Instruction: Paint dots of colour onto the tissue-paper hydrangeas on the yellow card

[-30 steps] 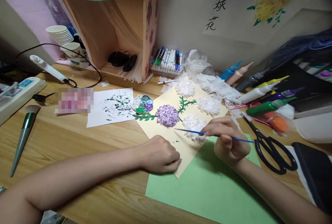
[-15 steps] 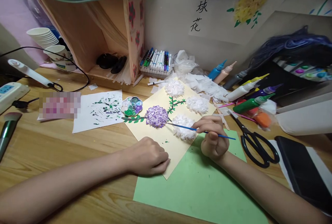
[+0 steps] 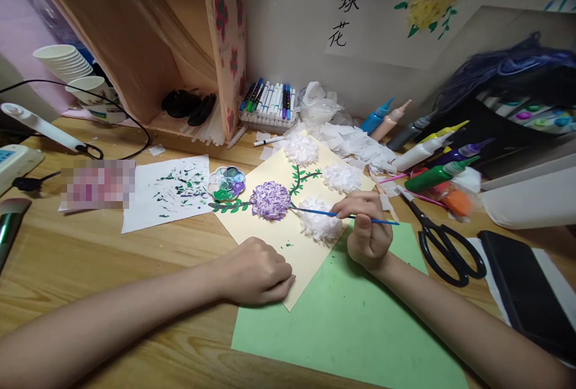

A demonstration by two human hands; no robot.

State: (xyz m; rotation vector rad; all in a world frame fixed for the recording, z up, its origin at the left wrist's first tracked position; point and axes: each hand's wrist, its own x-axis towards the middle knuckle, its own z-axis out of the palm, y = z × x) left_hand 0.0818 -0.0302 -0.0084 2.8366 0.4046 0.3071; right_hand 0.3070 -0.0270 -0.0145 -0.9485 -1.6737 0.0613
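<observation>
R hand (image 3: 369,234) has fingers (image 3: 360,203) clamped on blue brush (image 3: 315,212), w/ purple flower (image 3: 270,200) left of them. L hand (image 3: 257,272), fingers curled together, is on cream sheet (image 3: 281,231).

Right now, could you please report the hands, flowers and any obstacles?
Right hand gripping brush, tip near purple flower. Left hand curled on cream sheet. Three white flowers also there. Scissors off right, clear of hands.

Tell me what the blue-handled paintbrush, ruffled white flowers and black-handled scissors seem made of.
Blue-handled paintbrush: slick, evenly coloured handle, perhaps painted wood or plastic. Ruffled white flowers: matte, probably tissue paper, judging by thin, crinkled edges. Black-handled scissors: smooth black, likely plastic grips; greyish blades suggest metal.
</observation>
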